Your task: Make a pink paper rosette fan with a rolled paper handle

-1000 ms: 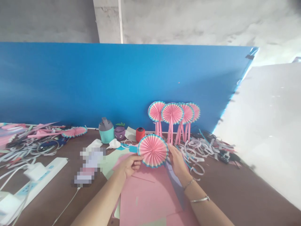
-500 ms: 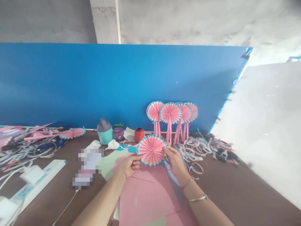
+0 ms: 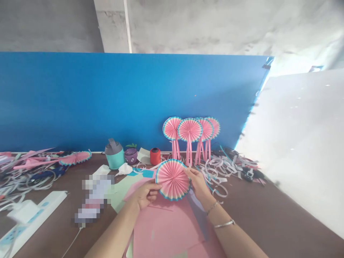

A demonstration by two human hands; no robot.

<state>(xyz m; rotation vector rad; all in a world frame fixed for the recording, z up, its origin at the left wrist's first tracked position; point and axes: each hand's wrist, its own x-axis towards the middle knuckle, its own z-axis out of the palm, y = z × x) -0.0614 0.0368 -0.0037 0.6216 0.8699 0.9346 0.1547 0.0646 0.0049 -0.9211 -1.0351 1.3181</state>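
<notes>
A round pleated paper fan (image 3: 173,180), pink with a cream and blue scalloped rim, is spread full circle between my hands. My left hand (image 3: 148,193) pinches its left edge with thumb and fingers. At the upper right edge, my right hand (image 3: 196,181) grips the fan; part of that rim is hidden by the fingers. Below the fan lie sheets of pink paper (image 3: 166,229) on the brown table. Several finished-looking pink fans (image 3: 189,129) with long paper strips as handles lean upright against the blue partition behind.
Curled paper strips and cables (image 3: 223,166) lie to the right. A teal jar (image 3: 115,156), a purple pot (image 3: 130,156) and a red spool-like object (image 3: 155,156) stand along the partition (image 3: 107,96). At left are a power strip (image 3: 40,218), a blurred phone-like item (image 3: 92,204) and tangled cables.
The view has shifted slightly, so the background sits a little further left. Both hands still hold the fan, which appears slightly lower in the view.
</notes>
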